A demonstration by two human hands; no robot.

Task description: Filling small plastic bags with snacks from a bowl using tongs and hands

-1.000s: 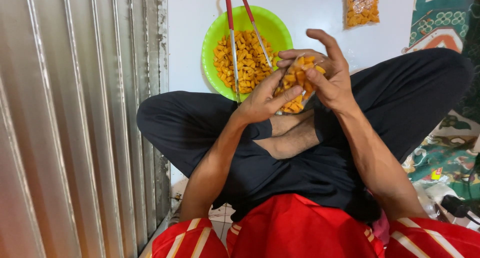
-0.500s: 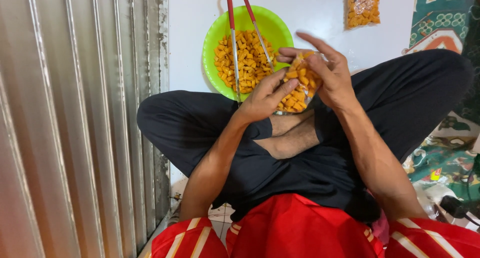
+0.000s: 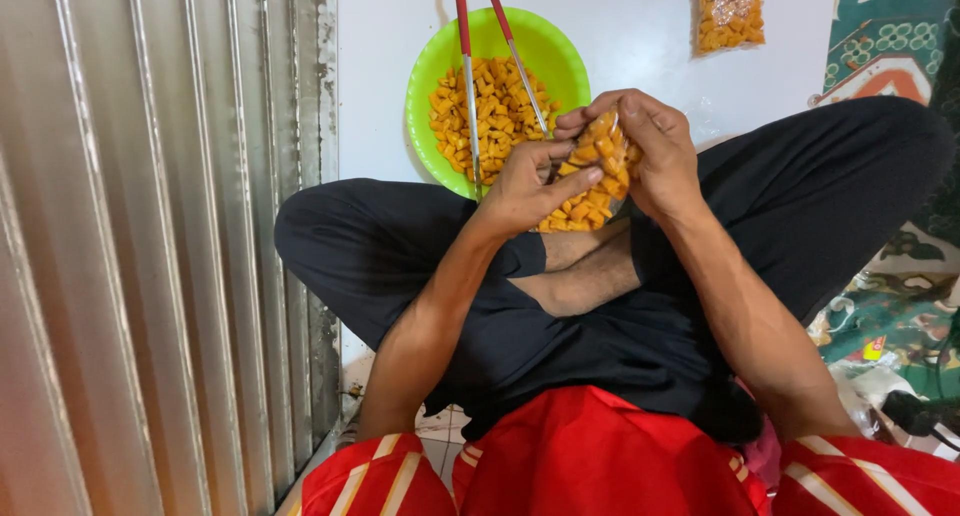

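Observation:
A small clear plastic bag [image 3: 592, 176] packed with orange snack pieces is held between both hands above my crossed legs. My left hand [image 3: 525, 184] grips its left side with the index finger laid across the front. My right hand [image 3: 655, 151] wraps over its top and right side. Just beyond the hands, a bright green bowl [image 3: 432, 86] holds many more orange pieces. Red-handled metal tongs [image 3: 468, 86] rest in the bowl with their handles pointing away from me.
A filled clear bag of orange pieces [image 3: 730, 11] lies on the white floor [image 3: 640, 36] at the far right. A corrugated metal shutter [image 3: 150, 246] runs along my left. A green patterned mat [image 3: 890, 316] lies to my right.
My right hand's fingers, spread upward a second ago, have folded down over the top of the bag. Both hands have stayed above my crossed legs beside the bowl.

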